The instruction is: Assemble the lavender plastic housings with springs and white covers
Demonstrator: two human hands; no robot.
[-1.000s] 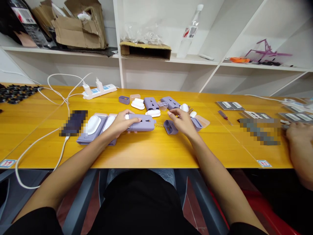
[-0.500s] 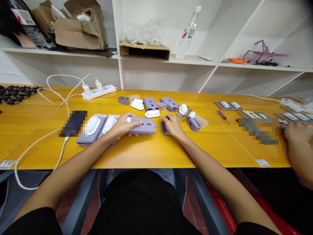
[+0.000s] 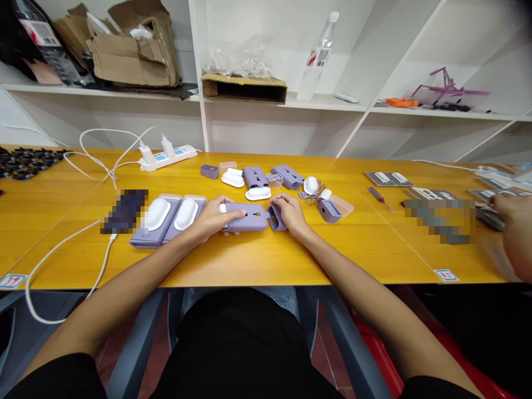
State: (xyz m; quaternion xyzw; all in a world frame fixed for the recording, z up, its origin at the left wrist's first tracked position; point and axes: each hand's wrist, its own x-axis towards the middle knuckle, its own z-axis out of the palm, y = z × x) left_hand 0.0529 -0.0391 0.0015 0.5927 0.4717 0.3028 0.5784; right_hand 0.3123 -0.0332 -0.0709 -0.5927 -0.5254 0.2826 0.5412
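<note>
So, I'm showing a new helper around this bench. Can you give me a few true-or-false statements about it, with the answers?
1. The left hand grips a lavender plastic casing. True.
2. The right hand holds the screwdriver. False: it is on a small lavender piece, and the screwdriver lies on the table.
3. The bottle stands on the table. False: it stands on a shelf.
4. Two plugs sit in the power strip. True.
5. Another person's hand is at the table's right end. True.
</note>
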